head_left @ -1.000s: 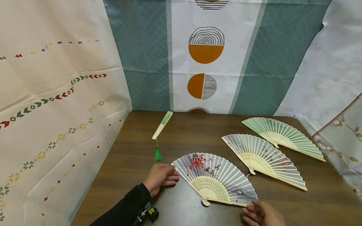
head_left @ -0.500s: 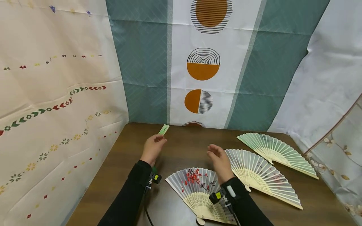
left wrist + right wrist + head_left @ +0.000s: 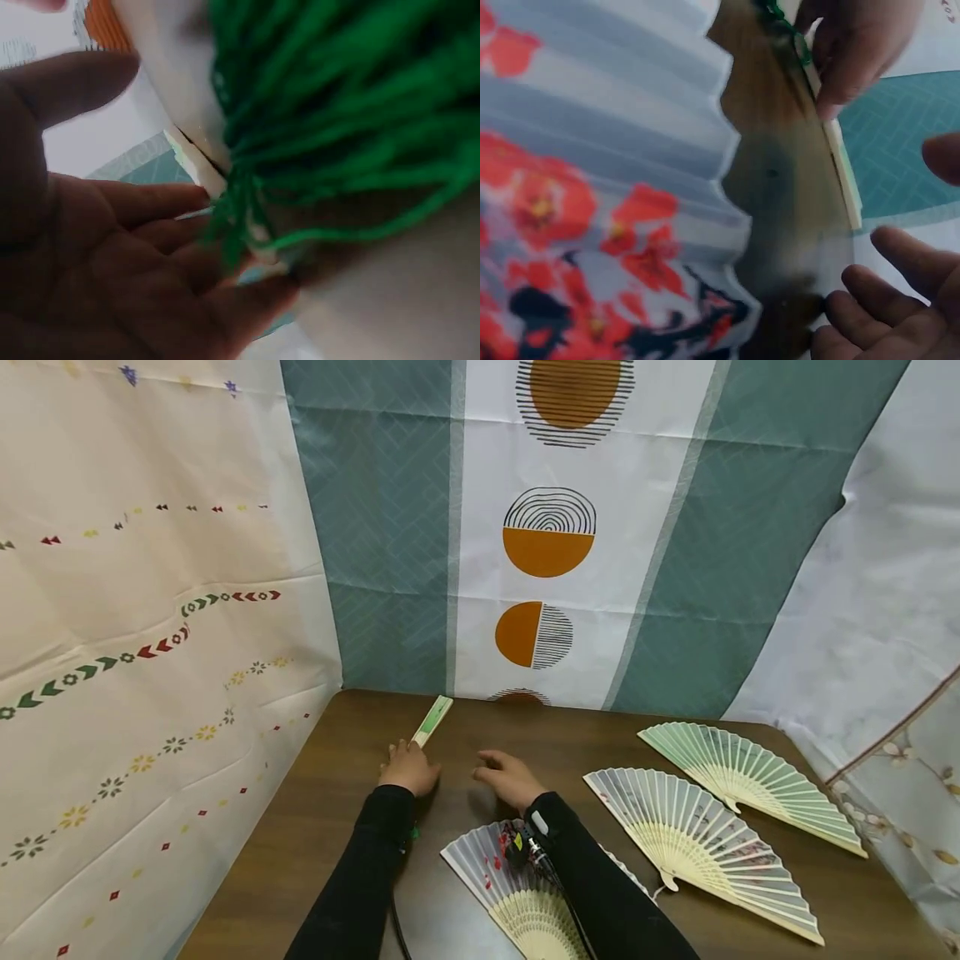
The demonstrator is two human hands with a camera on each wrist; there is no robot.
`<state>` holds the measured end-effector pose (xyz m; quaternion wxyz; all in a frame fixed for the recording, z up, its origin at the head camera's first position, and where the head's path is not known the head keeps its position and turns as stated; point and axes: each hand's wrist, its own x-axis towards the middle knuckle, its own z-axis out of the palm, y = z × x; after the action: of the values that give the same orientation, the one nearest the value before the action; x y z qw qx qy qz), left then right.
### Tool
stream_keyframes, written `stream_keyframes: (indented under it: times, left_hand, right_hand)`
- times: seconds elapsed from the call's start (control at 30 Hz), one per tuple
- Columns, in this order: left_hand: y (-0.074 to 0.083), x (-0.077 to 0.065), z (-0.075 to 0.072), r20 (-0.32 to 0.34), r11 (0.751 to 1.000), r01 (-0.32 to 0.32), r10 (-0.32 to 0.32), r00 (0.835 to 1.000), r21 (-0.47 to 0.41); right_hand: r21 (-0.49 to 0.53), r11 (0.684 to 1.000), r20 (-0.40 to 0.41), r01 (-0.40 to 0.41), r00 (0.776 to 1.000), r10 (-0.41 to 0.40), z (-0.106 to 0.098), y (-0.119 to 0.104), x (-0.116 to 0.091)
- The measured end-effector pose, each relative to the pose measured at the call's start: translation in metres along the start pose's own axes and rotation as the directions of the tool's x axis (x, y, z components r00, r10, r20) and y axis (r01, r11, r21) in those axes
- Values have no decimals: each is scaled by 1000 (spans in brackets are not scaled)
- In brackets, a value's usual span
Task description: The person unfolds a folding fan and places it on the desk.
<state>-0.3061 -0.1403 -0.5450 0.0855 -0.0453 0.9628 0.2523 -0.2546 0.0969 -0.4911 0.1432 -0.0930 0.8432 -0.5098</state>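
Observation:
A folded fan (image 3: pixel 433 720) with a green print and pale ribs lies slanted at the back left of the table. My left hand (image 3: pixel 408 768) is over its near end. In the left wrist view the thumb stands apart from the extended fingers, which lie close along the fan, behind a blurred green tassel (image 3: pixel 337 135). To the right, my right hand (image 3: pixel 512 778) hovers with loosely bent fingers, holding nothing, a little apart from the folded fan. Below its forearm, partly hidden, is a spread grey fan with red blossoms (image 3: pixel 480 860).
Two more spread fans lie on the right: a grey one (image 3: pixel 701 843) and, farther back, a green one (image 3: pixel 757 781). Patterned cloths hang behind the wooden table (image 3: pixel 300 860) and along its left and right sides.
Both hands have left the blossom fan and moved up toward the folded fan. During the last half second the left hand has shifted lower along it; the right hand has moved left.

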Motion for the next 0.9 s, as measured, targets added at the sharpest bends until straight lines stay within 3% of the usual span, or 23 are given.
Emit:
stream_keyframes:
  times: [0.07, 0.13, 0.2, 0.27, 0.33, 0.53, 0.67, 0.9]
  left_hand:
    - [1, 0, 6, -62, 999, -14, 16, 998, 34]
    - [2, -1, 14, -164, 997, -33, 44, 985, 70]
    - [2, -2, 22, -262, 990, -62, 93, 961, 124]
    - [0, -2, 29, -315, 978, -110, 162, 935, 176]
    - [1, -4, 32, -300, 973, -148, 196, 934, 174]
    - [7, -8, 32, -130, 984, -169, 176, 976, 62]
    - [8, -10, 32, -84, 977, -206, 210, 974, 47]
    - [13, -14, 28, -80, 962, -272, 269, 960, -23]
  right_hand:
    - [-4, 1000, 28, 5, 1000, -5, 0, -1, 1]
    - [-4, 1000, 40, 6, 999, -6, 1, -1, 1]
    - [-2, 1000, 40, 11, 999, -11, 3, 0, 1]
    - [-17, 999, 30, 28, 999, -27, 6, 1, 0]
    - [-11, 999, 18, 40, 999, -40, 9, 3, 0]
    - [82, 996, 5, 27, 1000, -27, 13, 1, -3]
    - [129, 991, 22, 17, 1000, -20, 15, 0, -4]
    - [206, 978, 23, 42, 999, -48, 15, 0, -8]
